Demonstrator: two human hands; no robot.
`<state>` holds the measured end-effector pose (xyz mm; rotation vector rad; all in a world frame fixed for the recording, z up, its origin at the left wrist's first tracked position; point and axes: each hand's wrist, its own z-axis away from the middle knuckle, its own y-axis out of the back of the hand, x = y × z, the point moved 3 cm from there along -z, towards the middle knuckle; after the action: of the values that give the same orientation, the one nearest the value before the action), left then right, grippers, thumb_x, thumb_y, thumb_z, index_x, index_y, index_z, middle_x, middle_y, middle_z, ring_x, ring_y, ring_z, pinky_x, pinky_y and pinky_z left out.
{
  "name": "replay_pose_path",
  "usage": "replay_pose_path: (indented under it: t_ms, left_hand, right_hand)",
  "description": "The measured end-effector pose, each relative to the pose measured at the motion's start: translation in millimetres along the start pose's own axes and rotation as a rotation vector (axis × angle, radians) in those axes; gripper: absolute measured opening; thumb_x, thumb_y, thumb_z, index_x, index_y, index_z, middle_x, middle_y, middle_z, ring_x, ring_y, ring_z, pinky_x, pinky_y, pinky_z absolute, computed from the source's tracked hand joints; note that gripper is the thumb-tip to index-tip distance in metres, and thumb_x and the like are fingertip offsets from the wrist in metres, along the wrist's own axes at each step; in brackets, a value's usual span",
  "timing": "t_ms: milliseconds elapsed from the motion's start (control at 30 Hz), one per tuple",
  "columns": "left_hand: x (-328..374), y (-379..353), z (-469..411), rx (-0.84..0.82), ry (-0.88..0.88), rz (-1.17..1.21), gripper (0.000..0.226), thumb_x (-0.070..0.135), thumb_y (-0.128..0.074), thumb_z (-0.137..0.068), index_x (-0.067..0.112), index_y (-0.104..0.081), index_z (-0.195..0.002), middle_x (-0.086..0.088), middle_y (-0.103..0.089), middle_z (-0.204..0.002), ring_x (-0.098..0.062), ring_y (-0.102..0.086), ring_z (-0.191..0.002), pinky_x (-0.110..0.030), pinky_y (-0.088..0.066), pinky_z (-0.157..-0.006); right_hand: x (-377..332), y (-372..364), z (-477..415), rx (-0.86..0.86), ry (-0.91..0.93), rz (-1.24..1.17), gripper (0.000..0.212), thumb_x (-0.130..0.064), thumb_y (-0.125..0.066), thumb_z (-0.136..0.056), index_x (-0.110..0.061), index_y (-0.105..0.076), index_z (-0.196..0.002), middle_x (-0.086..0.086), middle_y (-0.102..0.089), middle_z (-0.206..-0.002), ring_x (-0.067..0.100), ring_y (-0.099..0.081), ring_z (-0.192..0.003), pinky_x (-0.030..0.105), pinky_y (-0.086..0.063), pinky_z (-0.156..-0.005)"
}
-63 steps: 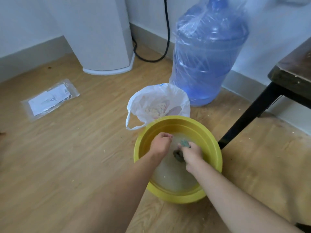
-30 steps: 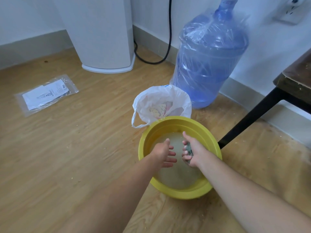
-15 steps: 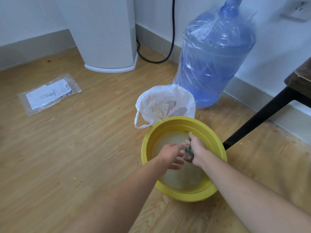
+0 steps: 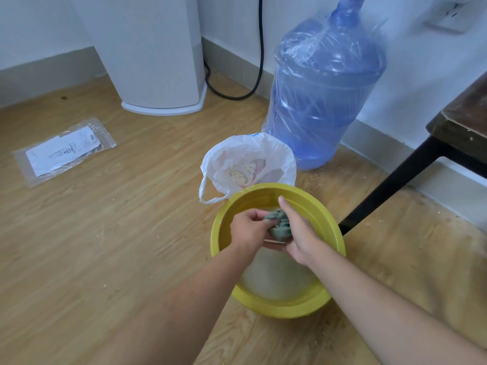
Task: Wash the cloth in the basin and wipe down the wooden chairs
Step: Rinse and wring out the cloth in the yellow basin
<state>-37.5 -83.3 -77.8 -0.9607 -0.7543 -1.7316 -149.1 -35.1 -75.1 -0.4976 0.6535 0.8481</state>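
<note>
A yellow basin [image 4: 334, 233] with cloudy water stands on the wooden floor in front of me. Above the water, a bunched grey-green cloth [image 4: 279, 228] is squeezed between both hands. My left hand [image 4: 249, 231] grips its left side with curled fingers. My right hand [image 4: 299, 234] closes around its right side, thumb pointing up. A wooden chair [image 4: 466, 119] with a dark seat and a black leg stands at the right edge, only partly in view.
A white plastic bag [image 4: 247, 164] sits right behind the basin. A large blue water jug [image 4: 324, 90] wrapped in plastic stands by the wall. A white appliance base [image 4: 158, 61] and a black cable [image 4: 259, 56] are at the back. A clear packet [image 4: 64, 150] lies at left.
The cloth has come up out of the water. My left hand, open a second ago, has closed on the cloth beside my right hand.
</note>
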Motion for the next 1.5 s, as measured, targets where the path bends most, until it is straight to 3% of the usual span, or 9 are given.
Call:
replay_pose_path:
  t_ms: [233,333,467,667,900,1000,1167,1367,1500]
  left_hand:
    - [47,16,0,-0.104,-0.202,-0.291,0.033,0.004,-0.058,-0.079,0.020,-0.084,-0.093,-0.008,-0.081,-0.088,-0.018,-0.069,-0.074,-0.028,-0.053,-0.077]
    - [57,28,-3,-0.045,-0.215,-0.327,0.026,0.010,-0.059,-0.081,0.021,-0.080,-0.092,-0.007,-0.067,-0.080,-0.019,-0.053,-0.067,-0.030,-0.043,-0.066]
    - [56,25,1,-0.075,-0.159,-0.325,0.024,0.018,-0.059,-0.071,0.020,-0.078,-0.086,-0.007,-0.061,-0.076,-0.020,-0.051,-0.069,-0.032,-0.043,-0.068]
    - [48,15,11,-0.145,-0.146,-0.359,0.019,0.015,-0.060,-0.078,0.019,-0.077,-0.085,-0.001,-0.069,-0.083,-0.019,-0.057,-0.070,-0.029,-0.047,-0.070]
    - [71,16,15,-0.100,-0.140,-0.378,0.029,0.024,-0.065,-0.078,0.008,-0.079,-0.097,-0.005,-0.070,-0.083,-0.017,-0.061,-0.064,-0.024,-0.043,-0.055]
    - [130,-1,28,-0.115,-0.157,-0.375,0.033,0.028,-0.064,-0.075,0.007,-0.079,-0.096,-0.008,-0.074,-0.089,-0.019,-0.064,-0.063,-0.026,-0.041,-0.054]
    - [257,-53,56,-0.289,-0.156,-0.334,0.026,0.029,-0.062,-0.094,0.011,-0.079,-0.103,-0.004,-0.074,-0.097,-0.022,-0.067,-0.072,-0.031,-0.047,-0.065]
    - [326,-112,100,-0.370,-0.151,-0.301,0.020,0.030,-0.062,-0.095,0.016,-0.072,-0.085,-0.003,-0.065,-0.078,-0.016,-0.062,-0.057,-0.028,-0.045,-0.060]
    - [315,-148,118,-0.375,-0.214,-0.406,0.019,0.027,-0.067,-0.094,0.011,-0.072,-0.104,-0.007,-0.067,-0.091,-0.021,-0.060,-0.071,-0.028,-0.044,-0.065]
  right_hand:
    - [-24,-1,-3,0.197,0.037,-0.193,0.008,-0.012,-0.063,-0.095,-0.008,-0.070,-0.097,0.013,-0.067,-0.082,0.021,-0.061,-0.051,0.026,-0.051,-0.042]
    - [-27,6,-2,0.213,-0.041,-0.047,0.014,-0.021,-0.065,-0.091,-0.010,-0.067,-0.082,0.004,-0.049,-0.065,0.011,-0.030,-0.034,0.013,-0.022,-0.033]
    - [-26,7,10,0.234,-0.133,0.096,0.051,-0.063,-0.052,-0.083,-0.018,-0.047,-0.060,-0.001,-0.037,-0.048,0.015,-0.020,-0.035,0.018,-0.016,-0.039]
    - [-14,10,11,0.216,-0.162,0.129,0.038,-0.033,-0.045,-0.090,-0.024,-0.034,-0.054,-0.006,-0.029,-0.043,0.013,-0.016,-0.038,0.014,-0.011,-0.041]
    - [-35,10,52,0.026,-0.076,0.396,0.010,-0.019,-0.046,-0.089,-0.012,-0.052,-0.091,0.010,-0.051,-0.075,0.025,-0.051,-0.055,0.037,-0.053,-0.055]
    - [-74,18,84,0.017,0.176,0.649,0.031,-0.008,-0.041,-0.095,-0.023,-0.045,-0.121,0.012,-0.057,-0.105,0.039,-0.071,-0.063,0.047,-0.061,-0.055]
    - [-164,17,152,0.106,0.493,0.939,0.028,-0.003,-0.052,-0.086,-0.019,-0.066,-0.106,0.007,-0.058,-0.108,0.041,-0.070,-0.091,0.048,-0.061,-0.076]
    - [-280,62,252,0.375,0.802,0.878,0.028,-0.014,-0.052,-0.078,-0.020,-0.072,-0.097,0.006,-0.067,-0.113,0.025,-0.067,-0.103,0.036,-0.054,-0.094]
    - [-338,210,289,0.889,0.717,0.828,0.029,-0.005,-0.061,-0.088,-0.021,-0.074,-0.108,0.002,-0.068,-0.109,0.028,-0.067,-0.101,0.037,-0.055,-0.092]
